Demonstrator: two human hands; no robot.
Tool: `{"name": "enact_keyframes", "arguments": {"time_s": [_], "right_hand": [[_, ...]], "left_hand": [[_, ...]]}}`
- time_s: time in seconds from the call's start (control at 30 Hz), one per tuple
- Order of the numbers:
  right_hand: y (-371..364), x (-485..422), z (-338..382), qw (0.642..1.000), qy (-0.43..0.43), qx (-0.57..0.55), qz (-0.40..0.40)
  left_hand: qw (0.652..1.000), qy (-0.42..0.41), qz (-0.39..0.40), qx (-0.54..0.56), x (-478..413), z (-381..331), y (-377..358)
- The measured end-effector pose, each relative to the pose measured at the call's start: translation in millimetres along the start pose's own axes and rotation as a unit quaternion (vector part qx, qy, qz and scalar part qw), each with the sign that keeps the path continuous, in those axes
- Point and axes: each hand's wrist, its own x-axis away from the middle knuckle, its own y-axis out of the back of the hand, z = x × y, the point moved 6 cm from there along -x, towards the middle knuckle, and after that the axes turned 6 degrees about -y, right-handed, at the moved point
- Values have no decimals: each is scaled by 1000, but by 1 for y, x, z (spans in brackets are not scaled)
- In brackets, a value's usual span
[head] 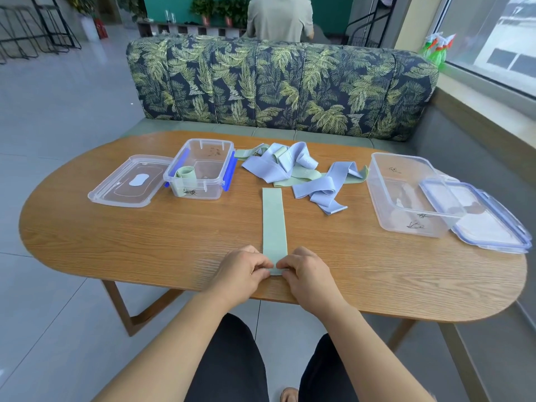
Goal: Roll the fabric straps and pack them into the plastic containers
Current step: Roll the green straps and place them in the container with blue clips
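Bare arms, black trousers
The left hand (243,268) and right hand (304,271) were bare, as were both forearms (179,338); plain black trousers (229,367) covered the two thighs.

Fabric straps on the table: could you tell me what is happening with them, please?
A person's left hand and right hand pinch the near end of a flat green strap on the table, apparently starting a roll. One rolled strap sits in the small container; the large container looks empty. More loose straps lie piled between them.
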Motion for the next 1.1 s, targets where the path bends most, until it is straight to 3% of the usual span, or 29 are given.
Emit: {"name": "enact_keyframes", "arguments": {"time_s": [0.23,0.43,0.53,0.73,1.1], "right_hand": [[0,3,-1,1000,-21,-18,-5],[-1,7,-2,998,-28,-36,-31],[-2,10,-3,996,-47,-44,-61],[-9,16,-2,988,-114,-64,-84],[-1,12,-9,993,-84,-59,-58]], "left_hand": [[999,33,14,-8,0,-2,0],[988,66,-136,18,13,-8,-5],[984,60,-166,23,22,-11,-11],[988,35,-152,4,18,-11,-10],[995,-4,-95,-3,9,-8,-2]]}}
